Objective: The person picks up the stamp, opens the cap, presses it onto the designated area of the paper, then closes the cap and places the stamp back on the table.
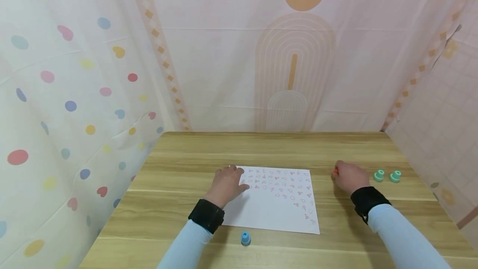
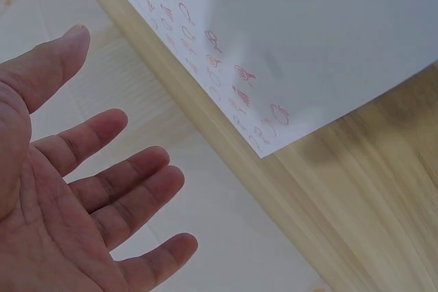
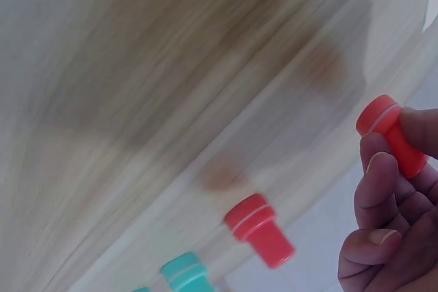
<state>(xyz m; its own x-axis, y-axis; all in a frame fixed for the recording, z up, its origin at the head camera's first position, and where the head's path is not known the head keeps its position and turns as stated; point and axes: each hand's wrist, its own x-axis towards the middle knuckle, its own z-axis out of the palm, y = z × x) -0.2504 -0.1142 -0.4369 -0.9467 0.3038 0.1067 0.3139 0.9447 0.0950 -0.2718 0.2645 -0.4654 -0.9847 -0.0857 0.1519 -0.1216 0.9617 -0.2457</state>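
Observation:
A white sheet of paper point(image 1: 269, 211) lies on the table, with rows of small red stamped prints point(image 1: 278, 177) along its top and right side. My left hand point(image 1: 225, 187) is at the sheet's upper left edge; in the left wrist view its fingers point(image 2: 147, 169) are spread and hold nothing. Right of the sheet, my right hand point(image 1: 350, 177) pinches a red stamp point(image 3: 391, 135) between thumb and fingers, above the table. A second red stamp point(image 3: 260, 230) stands on the table near that hand in the right wrist view; the hand hides it in the head view.
Two green stamps point(image 1: 379, 175) stand to the right of my right hand. A blue stamp point(image 1: 245, 238) stands in front of the sheet, near my left forearm. Patterned curtains point(image 1: 224, 74) hang behind and beside the wooden table point(image 1: 168, 219).

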